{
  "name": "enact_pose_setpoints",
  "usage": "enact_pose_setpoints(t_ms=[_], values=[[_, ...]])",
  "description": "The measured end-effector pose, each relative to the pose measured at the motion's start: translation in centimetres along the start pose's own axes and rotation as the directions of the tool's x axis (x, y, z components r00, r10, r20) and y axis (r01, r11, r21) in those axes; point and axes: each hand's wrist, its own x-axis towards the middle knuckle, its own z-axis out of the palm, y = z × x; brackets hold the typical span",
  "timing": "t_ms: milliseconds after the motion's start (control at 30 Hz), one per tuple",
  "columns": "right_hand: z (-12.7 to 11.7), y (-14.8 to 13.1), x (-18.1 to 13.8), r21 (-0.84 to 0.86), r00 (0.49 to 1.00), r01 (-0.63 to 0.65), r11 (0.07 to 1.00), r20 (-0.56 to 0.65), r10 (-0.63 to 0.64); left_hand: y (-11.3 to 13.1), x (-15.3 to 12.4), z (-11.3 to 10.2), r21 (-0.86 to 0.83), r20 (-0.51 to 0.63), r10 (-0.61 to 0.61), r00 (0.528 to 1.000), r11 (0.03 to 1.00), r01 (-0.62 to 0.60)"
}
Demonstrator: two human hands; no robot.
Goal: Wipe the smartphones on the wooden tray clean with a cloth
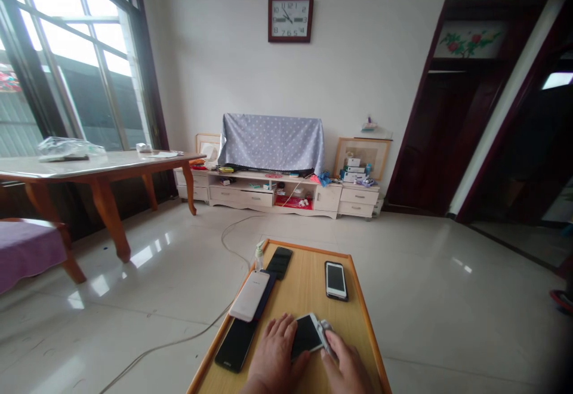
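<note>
The smartphone [305,336] lies flat on the wooden counter [304,286], the left grip [273,352] open and pressed against its edge, apparently to steady it, while the right grip [344,365] closes on its other end, with a second phone [335,280] set apart nearby.

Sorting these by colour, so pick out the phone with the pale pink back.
It's the pale pink phone near the left edge of the wooden table, back facing up; every other phone there looks black or shows a glass screen.
</note>
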Motion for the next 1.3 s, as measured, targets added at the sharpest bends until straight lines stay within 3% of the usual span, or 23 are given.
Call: enact_pose_setpoints(t_ms=[333,667,1000,1300], values=[[0.5,-4.0,3.9,0.116,0.995,0.089,0.989,-0.060,-0.083,0.8,-0.1,-0.4,0.003,-0.012,-0.001,1.000,1.000,0.001],[-0.3,0.1,-0.6,0.067,1.000,-0.002,0.998,-0.009,0.003,0.5,0.0,-0.6,-0.009,0.012,-0.017,1.000,1.000,0.018],[1.0,-3.3,4.6,0.157,0.999,0.044,0.987,-0.005,-0.044,0.9,0.1,-0.9,-0.022,0.042,-0.031,0.999,0.999,0.032],[0.1,-0.4,0.0,0.073,1.000,0.003,0.997,-0.015,-0.002,0.4,-0.1,-0.5,-0.024,-0.009,-0.005,1.000,1.000,0.004]])
